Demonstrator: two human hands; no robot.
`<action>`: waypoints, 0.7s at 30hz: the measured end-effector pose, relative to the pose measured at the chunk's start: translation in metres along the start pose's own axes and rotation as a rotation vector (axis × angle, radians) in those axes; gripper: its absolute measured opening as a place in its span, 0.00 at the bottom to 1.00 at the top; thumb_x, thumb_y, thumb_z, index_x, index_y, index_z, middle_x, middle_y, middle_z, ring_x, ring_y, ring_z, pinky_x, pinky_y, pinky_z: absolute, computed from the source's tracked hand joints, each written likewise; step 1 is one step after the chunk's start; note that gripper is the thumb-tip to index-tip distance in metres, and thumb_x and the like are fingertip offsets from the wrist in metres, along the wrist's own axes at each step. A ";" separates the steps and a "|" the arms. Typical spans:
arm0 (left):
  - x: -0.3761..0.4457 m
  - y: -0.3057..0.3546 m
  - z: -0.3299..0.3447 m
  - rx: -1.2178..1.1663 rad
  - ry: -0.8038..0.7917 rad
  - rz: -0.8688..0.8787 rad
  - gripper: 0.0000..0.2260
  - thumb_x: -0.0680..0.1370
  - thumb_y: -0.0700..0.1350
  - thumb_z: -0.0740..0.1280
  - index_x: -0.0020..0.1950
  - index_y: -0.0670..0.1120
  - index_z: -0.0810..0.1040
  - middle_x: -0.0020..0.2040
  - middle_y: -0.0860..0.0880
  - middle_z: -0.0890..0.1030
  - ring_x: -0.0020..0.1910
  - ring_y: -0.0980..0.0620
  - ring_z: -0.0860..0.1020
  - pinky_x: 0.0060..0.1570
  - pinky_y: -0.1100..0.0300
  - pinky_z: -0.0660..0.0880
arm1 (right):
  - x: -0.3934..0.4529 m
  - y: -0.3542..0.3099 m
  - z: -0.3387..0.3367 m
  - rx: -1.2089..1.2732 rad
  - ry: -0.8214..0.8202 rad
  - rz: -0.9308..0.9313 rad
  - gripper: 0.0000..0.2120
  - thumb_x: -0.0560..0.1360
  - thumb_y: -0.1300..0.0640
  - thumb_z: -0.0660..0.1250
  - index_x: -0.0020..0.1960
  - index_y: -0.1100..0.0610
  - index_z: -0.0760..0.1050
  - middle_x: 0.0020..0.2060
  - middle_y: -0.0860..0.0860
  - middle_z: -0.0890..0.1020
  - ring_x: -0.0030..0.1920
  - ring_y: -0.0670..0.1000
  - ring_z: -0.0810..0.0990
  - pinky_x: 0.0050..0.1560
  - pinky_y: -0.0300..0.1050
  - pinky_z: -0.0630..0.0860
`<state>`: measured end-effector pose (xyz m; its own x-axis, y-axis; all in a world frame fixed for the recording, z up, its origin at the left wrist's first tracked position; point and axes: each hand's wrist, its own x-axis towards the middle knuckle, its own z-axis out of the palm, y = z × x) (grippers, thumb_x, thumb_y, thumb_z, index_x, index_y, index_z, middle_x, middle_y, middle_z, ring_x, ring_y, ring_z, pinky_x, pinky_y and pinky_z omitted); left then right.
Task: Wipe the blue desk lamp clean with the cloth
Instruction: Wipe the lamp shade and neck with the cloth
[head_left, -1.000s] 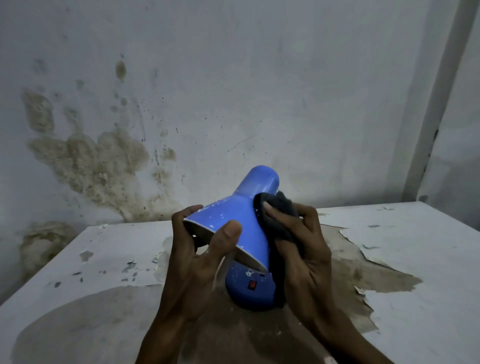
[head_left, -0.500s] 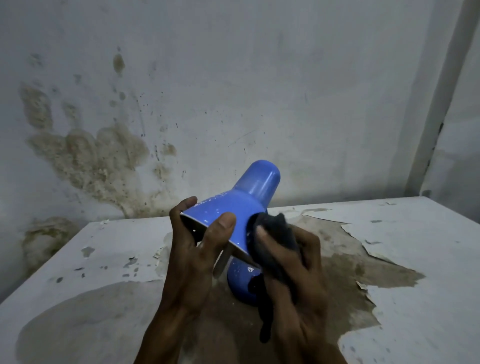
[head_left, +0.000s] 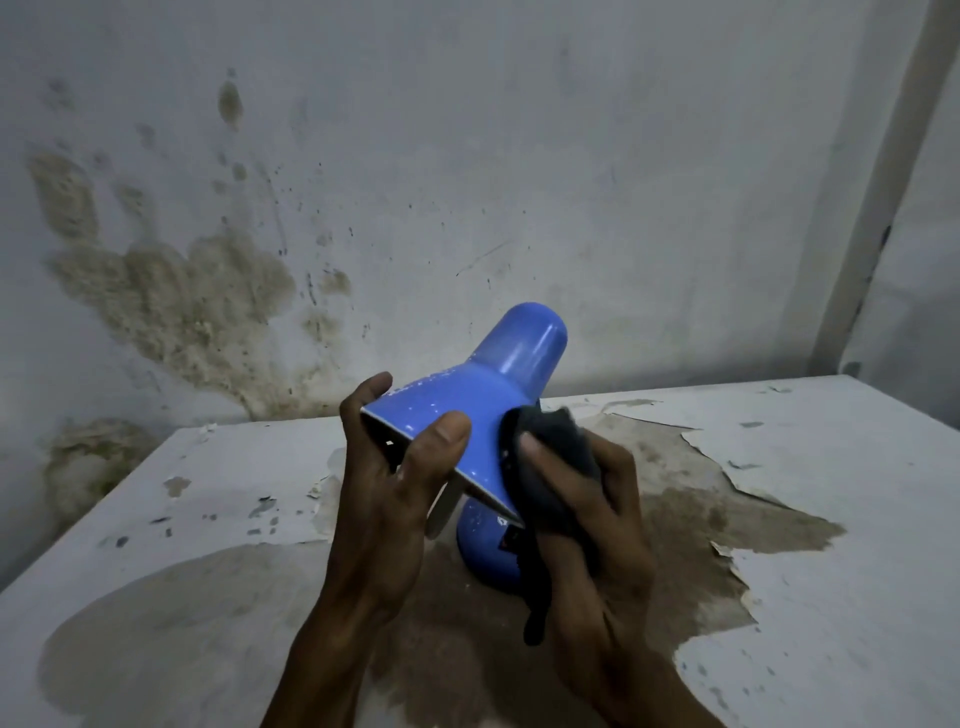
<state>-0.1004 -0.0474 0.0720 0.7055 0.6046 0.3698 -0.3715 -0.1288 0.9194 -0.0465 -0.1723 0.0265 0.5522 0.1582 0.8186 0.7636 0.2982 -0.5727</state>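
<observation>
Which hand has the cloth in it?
The right hand holds the dark cloth against the blue lamp shade. The left hand only grips the shade's rim.

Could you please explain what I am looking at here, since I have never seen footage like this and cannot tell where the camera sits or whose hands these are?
The picture comes from a wide-angle camera worn on a person's head, looking forward and down, so the two bare hands are the wearer's own. No robot is involved. The left hand grips the rim of the blue desk lamp, its thumb on the tilted shade. The right hand holds a dark cloth and presses it against the shade's right side to wipe it. The lamp's round base stands on a white table whose surface is peeling, with brown patches showing. Behind is a stained wall.
</observation>
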 end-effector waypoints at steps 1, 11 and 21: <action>-0.001 0.000 0.001 0.000 -0.005 0.000 0.36 0.61 0.62 0.69 0.67 0.51 0.66 0.49 0.53 0.76 0.36 0.57 0.75 0.28 0.66 0.70 | 0.001 0.000 0.003 0.090 0.047 0.118 0.21 0.76 0.71 0.58 0.66 0.59 0.76 0.65 0.51 0.76 0.68 0.45 0.75 0.63 0.36 0.73; -0.003 0.001 0.001 0.004 0.005 0.001 0.38 0.62 0.63 0.68 0.69 0.52 0.64 0.51 0.54 0.76 0.39 0.58 0.75 0.29 0.66 0.71 | -0.010 -0.012 0.007 0.086 0.081 0.191 0.23 0.77 0.76 0.59 0.67 0.60 0.76 0.62 0.55 0.75 0.59 0.38 0.79 0.54 0.27 0.73; -0.005 0.004 0.001 -0.049 0.003 -0.034 0.42 0.59 0.63 0.68 0.72 0.60 0.60 0.60 0.52 0.75 0.46 0.60 0.78 0.35 0.66 0.76 | -0.007 -0.019 0.009 -0.048 0.062 0.033 0.19 0.79 0.67 0.59 0.67 0.58 0.76 0.62 0.58 0.75 0.65 0.48 0.76 0.61 0.36 0.73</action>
<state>-0.1047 -0.0516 0.0736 0.7166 0.6099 0.3385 -0.3772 -0.0694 0.9235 -0.0682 -0.1702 0.0326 0.5960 0.1080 0.7957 0.7589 0.2481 -0.6021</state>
